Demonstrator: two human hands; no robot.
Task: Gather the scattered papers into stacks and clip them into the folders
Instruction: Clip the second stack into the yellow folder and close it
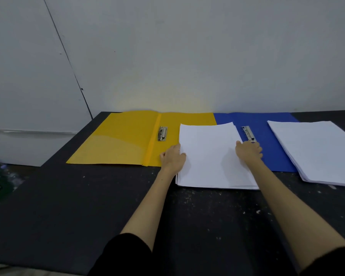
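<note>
Table (68,206): matt black surface, slightly rough, flecked with pale specks. Yellow folder (118,142) on it: smooth plastic, faint sheen, semi-translucent inner pocket. Blue folder (271,154), right of the yellow folder: matt, smooth. Both clips (162,133) (248,134): bright bare metal. Paper stacks (209,156) (317,150): plain white matt paper. Wall (187,56) behind the yellow folder: dull, painted, smooth.

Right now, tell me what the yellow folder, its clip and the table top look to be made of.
Yellow folder: probably thin plastic, semi-matte; a curved inner pocket shows through as a lighter patch.
Clip: metal, silvery and shiny, with bright glints.
Table top: dark, matte, possibly painted board or a mat; white flecks and scuffs mark it. Cannot tell for sure.
</note>
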